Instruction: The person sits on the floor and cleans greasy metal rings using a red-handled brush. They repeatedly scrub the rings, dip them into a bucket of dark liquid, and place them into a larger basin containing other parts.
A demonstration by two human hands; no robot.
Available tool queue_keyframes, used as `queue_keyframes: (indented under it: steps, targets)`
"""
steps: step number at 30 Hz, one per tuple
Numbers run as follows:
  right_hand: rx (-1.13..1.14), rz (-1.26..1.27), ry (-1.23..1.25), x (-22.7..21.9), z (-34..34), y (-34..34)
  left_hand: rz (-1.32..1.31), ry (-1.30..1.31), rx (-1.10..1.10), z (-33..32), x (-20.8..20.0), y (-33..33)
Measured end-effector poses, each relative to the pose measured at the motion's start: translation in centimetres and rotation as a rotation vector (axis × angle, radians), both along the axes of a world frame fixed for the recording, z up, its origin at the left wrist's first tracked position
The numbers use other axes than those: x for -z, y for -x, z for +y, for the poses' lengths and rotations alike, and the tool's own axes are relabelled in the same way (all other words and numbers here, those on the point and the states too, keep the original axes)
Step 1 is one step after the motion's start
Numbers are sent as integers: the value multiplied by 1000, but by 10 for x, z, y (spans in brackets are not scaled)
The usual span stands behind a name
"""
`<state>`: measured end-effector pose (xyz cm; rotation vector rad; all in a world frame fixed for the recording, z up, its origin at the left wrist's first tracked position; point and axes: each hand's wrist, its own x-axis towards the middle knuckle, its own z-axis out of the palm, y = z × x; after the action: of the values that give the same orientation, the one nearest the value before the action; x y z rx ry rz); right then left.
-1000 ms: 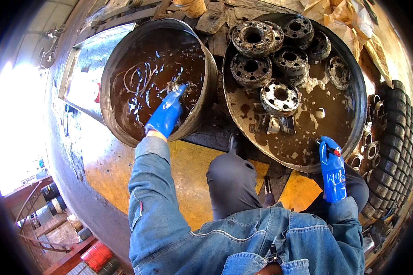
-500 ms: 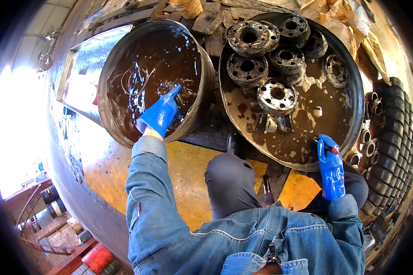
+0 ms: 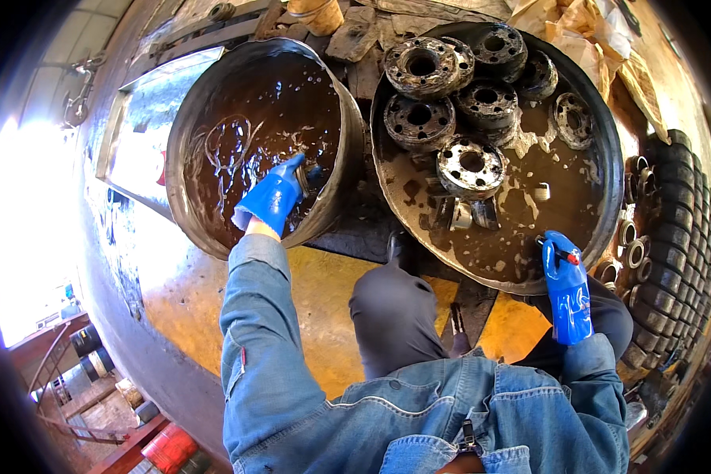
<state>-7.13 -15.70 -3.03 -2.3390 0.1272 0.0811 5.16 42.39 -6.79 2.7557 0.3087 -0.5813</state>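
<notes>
My left hand [image 3: 272, 193], in a wet blue rubber glove, reaches into the round metal tub [image 3: 354, 150] of brown liquid. Its fingers are closed on a small metal cylindrical part [image 3: 302, 180], partly hidden by the glove, at the liquid's surface. A thin pale loop of wire or cord [image 3: 227, 144] lies in the liquid to the left. My right hand [image 3: 565, 272], gloved in blue too, rests at the near right rim of a wide shallow round pan [image 3: 613, 189]. It grips a slim black-and-red handled tool [image 3: 565, 254]; the kind cannot be made out.
Several grimy metal hubs with bolt holes [image 3: 472, 167] are piled in the pan, with smaller cylindrical pieces [image 3: 462, 215] beside them. Large black ribbed parts [image 3: 671, 237] and rings stand at the right. A yellow bucket [image 3: 320, 14] stands behind. My knee [image 3: 393, 316] is between the vessels.
My left hand has shifted slightly, and the metal part shows more beside its fingers. The liquid ripples differently around it. My right hand keeps its hold on the tool.
</notes>
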Motion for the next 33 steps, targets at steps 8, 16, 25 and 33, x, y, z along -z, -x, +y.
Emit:
queue_keyframes:
  steps: [8, 16, 25, 33]
  targets:
    - [10, 12, -2, -1, -1, 1, 30, -50, 45, -30, -55, 25]
    - [29, 0, 33, -1, 1, -1, 39, 152, -116, -19, -16, -12]
    - [34, -5, 50, 5, -3, 0, 63, 517, -458, -17, -14, -22]
    - [-30, -66, 97, 10, -13, 2, -60, 1279, -1137, -23, -17, -28]
